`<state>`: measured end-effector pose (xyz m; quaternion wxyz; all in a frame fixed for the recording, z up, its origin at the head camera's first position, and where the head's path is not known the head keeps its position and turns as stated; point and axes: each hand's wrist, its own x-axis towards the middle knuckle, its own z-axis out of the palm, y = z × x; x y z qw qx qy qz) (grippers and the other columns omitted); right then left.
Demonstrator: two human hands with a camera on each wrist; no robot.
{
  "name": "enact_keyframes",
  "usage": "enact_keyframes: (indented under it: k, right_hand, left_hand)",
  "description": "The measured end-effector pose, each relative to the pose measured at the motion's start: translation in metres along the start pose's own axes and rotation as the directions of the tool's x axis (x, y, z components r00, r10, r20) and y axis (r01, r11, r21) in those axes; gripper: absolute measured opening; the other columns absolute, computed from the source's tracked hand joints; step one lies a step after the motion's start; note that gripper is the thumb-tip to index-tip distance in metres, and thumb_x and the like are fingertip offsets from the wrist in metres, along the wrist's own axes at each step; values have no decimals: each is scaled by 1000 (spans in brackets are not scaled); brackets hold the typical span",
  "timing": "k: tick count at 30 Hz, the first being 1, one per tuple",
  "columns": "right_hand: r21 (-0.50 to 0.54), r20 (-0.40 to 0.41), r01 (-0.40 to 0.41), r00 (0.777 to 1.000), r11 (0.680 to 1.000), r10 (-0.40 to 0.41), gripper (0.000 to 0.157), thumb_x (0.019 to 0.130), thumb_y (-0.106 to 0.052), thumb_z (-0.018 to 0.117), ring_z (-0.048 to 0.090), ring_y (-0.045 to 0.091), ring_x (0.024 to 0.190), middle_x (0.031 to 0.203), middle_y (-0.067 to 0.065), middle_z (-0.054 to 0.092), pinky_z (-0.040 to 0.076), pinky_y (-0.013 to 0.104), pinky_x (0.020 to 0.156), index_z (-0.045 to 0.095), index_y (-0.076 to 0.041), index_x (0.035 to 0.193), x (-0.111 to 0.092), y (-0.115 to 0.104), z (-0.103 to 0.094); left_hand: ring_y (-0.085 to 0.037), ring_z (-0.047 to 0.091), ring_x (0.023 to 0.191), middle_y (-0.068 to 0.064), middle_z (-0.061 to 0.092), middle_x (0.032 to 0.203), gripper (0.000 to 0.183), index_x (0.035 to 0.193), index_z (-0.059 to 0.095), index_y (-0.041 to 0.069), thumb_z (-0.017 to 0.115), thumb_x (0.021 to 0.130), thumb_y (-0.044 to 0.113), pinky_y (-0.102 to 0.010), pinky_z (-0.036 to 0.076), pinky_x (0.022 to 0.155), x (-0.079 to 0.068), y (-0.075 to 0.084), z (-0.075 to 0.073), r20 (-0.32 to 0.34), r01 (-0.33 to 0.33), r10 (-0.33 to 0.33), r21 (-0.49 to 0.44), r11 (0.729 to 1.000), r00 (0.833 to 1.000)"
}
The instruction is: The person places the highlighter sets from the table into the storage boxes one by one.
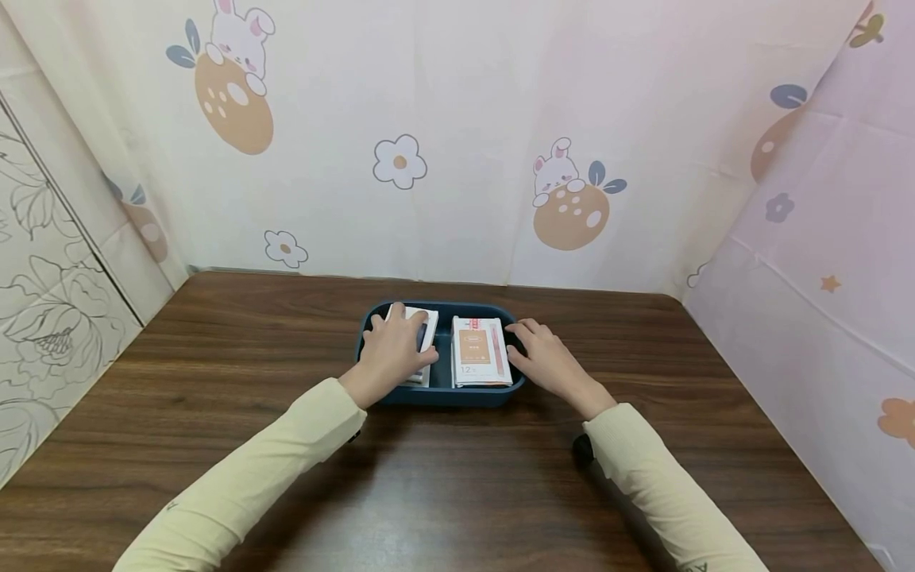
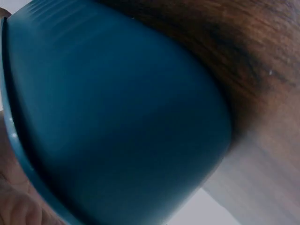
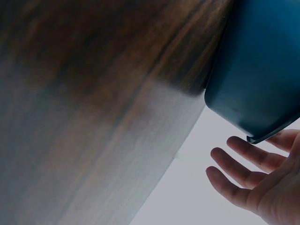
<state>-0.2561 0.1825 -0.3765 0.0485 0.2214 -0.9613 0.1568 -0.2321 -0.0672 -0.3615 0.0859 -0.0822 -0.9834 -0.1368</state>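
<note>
A dark blue oval bin stands on the table with two flat white packs inside, side by side. The left hand reaches over the bin's left end and grips the left white pack, thumb at its right edge and fingers spread across its top and left side. Dark blue printing shows on that pack, much of it covered by the hand. The right-hand pack carries an orange label and the number 12. The right hand is at the bin's right rim, fingers loosely extended and thumb close beside this pack.
The brown wooden table reaches back to a patterned curtain with bunnies and flowers. More patterned cloth hangs at both sides. Dark wrist devices sit under the light yellow sleeves.
</note>
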Motion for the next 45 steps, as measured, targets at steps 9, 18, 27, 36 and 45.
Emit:
enact_keyframes:
  k: [9,18,27,36,45]
  right_hand:
    - [3,2,-6,1000,1000,6,43,93,-26,46,42,37,122,134,18,44,36,56,97,47,-3,130,0,-1,0]
    - [4,4,-6,1000,1000,6,43,93,-26,46,43,36,122,133,17,45,37,55,97,47,-3,130,-1,-1,0]
    - [4,8,-11,1000,1000,11,43,94,-26,45,43,35,122,133,16,45,37,54,98,47,-3,130,-1,1,-1]
    - [-30,-4,10,1000,1000,-10,42,93,-26,47,44,36,120,131,17,46,37,56,96,48,-4,129,-2,2,-5]
    - [-26,-82,59,995,998,-61,42,94,-30,47,48,34,112,129,16,47,40,55,91,49,-6,129,-7,6,-23]
  left_hand:
    - [-38,51,87,-21,48,122,59,130,51,14,64,79,43,-52,49,69,1,-2,8,4,20,-20,-8,1000,1000]
    - [-41,51,93,-21,48,124,62,130,50,13,63,79,44,-55,49,73,2,-2,13,37,53,-53,16,998,998]
    - [-41,52,93,-22,48,123,61,131,49,11,61,82,45,-53,51,69,2,0,11,48,48,-49,31,998,998]
    - [-40,54,99,-20,51,124,57,130,49,10,58,85,45,-53,51,76,1,-2,-2,42,18,-21,55,998,999]
    - [-40,54,100,-21,52,124,56,130,48,9,58,86,41,-51,49,78,-13,-29,-31,-38,-23,24,45,999,999]
